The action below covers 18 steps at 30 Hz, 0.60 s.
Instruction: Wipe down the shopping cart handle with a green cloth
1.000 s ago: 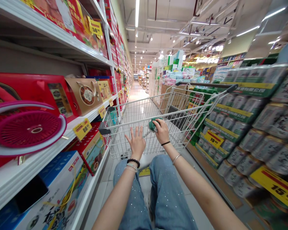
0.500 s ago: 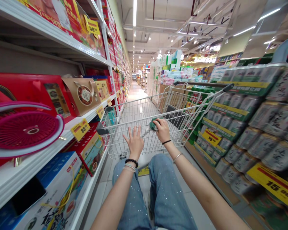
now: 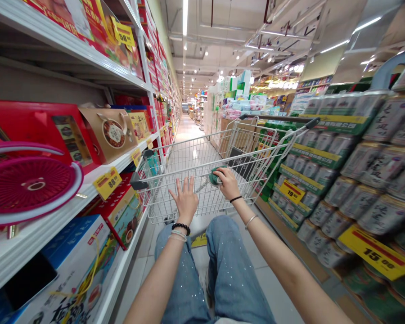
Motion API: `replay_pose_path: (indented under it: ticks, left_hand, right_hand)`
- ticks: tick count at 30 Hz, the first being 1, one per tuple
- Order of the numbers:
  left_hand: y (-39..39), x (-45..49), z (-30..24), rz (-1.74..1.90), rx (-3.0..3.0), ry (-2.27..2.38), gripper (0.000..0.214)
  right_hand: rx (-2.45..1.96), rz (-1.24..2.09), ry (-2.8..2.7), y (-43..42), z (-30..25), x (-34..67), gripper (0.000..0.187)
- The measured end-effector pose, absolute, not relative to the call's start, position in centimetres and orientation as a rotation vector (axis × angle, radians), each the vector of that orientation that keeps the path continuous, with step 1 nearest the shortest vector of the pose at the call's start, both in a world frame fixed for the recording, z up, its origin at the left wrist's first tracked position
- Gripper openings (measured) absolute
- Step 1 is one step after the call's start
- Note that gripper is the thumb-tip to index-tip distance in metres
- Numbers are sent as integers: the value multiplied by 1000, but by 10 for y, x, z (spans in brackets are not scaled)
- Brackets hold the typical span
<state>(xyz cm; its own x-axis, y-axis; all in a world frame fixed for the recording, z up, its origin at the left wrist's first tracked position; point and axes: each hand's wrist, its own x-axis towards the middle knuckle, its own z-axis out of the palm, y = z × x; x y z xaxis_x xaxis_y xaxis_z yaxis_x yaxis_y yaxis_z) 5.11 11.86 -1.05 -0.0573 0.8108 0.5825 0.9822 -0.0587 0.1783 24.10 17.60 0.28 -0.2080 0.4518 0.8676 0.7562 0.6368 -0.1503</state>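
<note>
Two bare hands are held apart over the near end of a wire shopping cart (image 3: 202,191), above a pair of sparkle-flecked denim legs (image 3: 222,274). The left hand (image 3: 185,200) is opened wide, palm down, with its fingers splayed just below the cart's grey top rail (image 3: 168,176); whether the rail is touched cannot be told. A black beaded bracelet (image 3: 181,227) and a pale beaded strand (image 3: 178,235) are worn at that wrist. The right hand (image 3: 228,183) is curled closed over a green fabric bundle (image 3: 215,177) lying at the rail, and a thin black band (image 3: 235,199) and a silver bangle (image 3: 251,221) are worn on that arm.

The cart is flanked by white shelves (image 3: 47,209) stocked with red gift boxes (image 3: 37,126) and a brown paper gift bag (image 3: 110,132) on the left. A pink round fan (image 3: 30,184) is seen in the left foreground. Wrapped stacks of silver-green cans (image 3: 361,180), marked by a yellow price tag (image 3: 374,252), are ranged on the right. A long tiled aisle (image 3: 189,130) is lit by ceiling lamps (image 3: 185,18).
</note>
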Motion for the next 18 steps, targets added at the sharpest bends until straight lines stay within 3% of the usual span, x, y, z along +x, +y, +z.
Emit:
replay_pose_path:
  ticks: [6,18]
  left_hand:
    - [120,51,-12,-842,-1910,-1913,73]
    - [119,49,-11,-865,-1915,-1911,72]
  right_hand:
    - [-980,-401,-1741,185,7,257,60]
    - [-1004,-424,-1753,187,13,275,52]
